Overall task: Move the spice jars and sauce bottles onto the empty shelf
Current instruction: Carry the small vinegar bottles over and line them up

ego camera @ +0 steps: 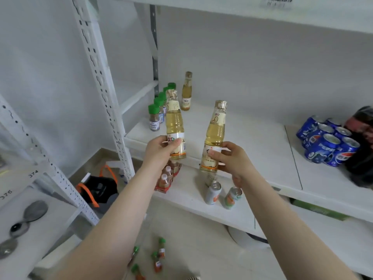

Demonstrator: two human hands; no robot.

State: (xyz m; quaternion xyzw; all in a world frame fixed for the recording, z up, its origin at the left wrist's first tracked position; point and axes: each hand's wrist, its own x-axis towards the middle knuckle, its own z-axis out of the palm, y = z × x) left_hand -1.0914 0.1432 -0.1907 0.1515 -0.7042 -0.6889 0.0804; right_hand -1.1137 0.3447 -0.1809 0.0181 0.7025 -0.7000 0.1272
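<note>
1. Left bottle (175,126): held upright at frame centre by the left hand (161,150), whose fingers and thumb curl round the lower label. It sits in the air in front of the shelf (252,142), not yet set down.
2. Right bottle (215,138): just right of centre, tilted a little to the right. The right hand (232,160) pinches it low on the label, thumb in front and fingers behind.
3. Handling: both look nearly full of pale yellow liquid, so I judge them fairly heavy for their size and bottom-weighted. The walls look stiff and smooth, probably slippery. Whether glass or plastic I cannot tell, so treat them as breakable. The label band low on the body is the best hold. The narrow neck would let a full bottle swing.
4. Already on the shelf: a third bottle (186,91) stands upright toward the back, above centre. A row of green-capped jars (154,118) runs along the left edge, close to the left bottle's neck.
5. Next move, as I judge it: set each bottle down base first near the third bottle, keeping clear of the jars.
6. Outward: blue cans (327,140) lie stacked at the right edge of the shelf. On the lower shelf (191,195), two cans (222,195) lie below the right hand, and a pack of small bottles (167,178) is below the left.
7. More small jars (158,257) lie on the floor at bottom centre.
</note>
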